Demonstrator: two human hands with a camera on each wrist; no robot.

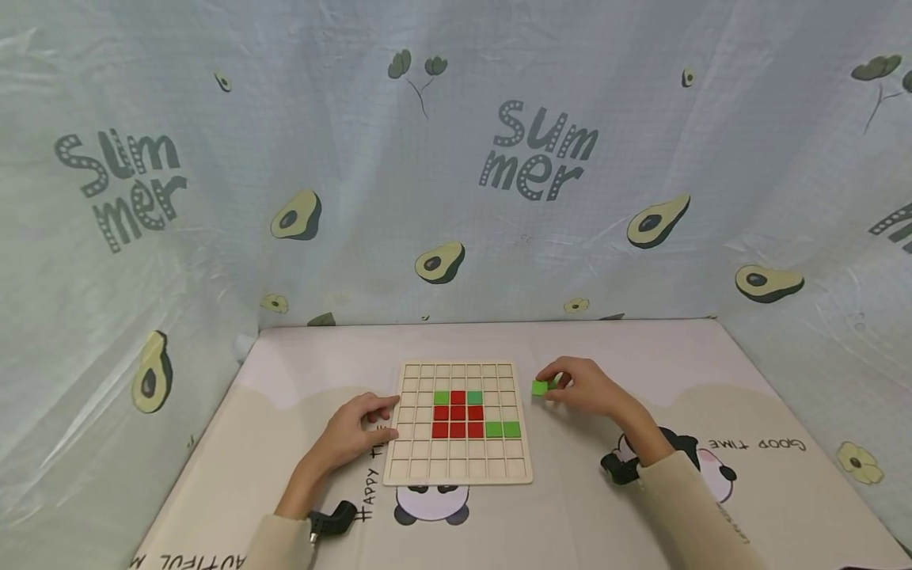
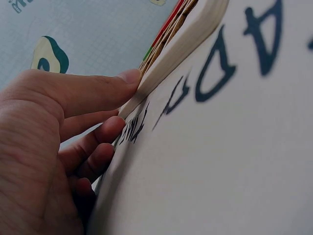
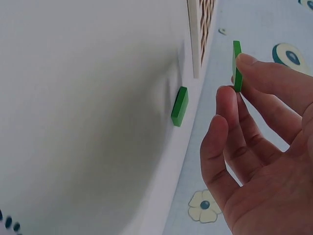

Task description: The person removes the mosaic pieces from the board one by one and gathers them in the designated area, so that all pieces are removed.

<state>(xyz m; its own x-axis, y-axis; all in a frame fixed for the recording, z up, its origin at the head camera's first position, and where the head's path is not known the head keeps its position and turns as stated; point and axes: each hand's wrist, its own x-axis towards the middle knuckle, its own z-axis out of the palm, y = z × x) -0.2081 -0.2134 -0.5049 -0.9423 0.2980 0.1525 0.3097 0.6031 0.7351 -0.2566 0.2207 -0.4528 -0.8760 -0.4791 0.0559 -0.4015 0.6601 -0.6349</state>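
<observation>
Green tile (image 3: 236,66): being held clear of the table (image 1: 328,356), just off the board's edge, at about two o'clock from the board's middle.
Right hand (image 1: 580,388): the green tile is being pinched; thumb and fingertips are being clamped on that one piece.
Tile weight: being judged very light, so only a gentle pinch is being called for.
Tile body: being judged stiff and hard to break; whether wood or plastic is being used cannot be told.
Tile surface: a smooth look is being shown, so some slipping is being risked if the corners are being squeezed.
Tile hold: two opposite edges are being favoured, with the flat underside being left free.
Second tile (image 3: 180,106): being left ungripped on the table near the right hand, where its thin sides are being offered for a pinch.
Board (image 1: 420,471): seven red tiles (image 1: 458,413) and four green ones are being carried; the frame is being judged rigid but easily slid, best being steadied by its rim.
Left hand (image 1: 356,423): the rim is being touched at nine o'clock, thumb and forefinger being set apart, nothing being clamped.
</observation>
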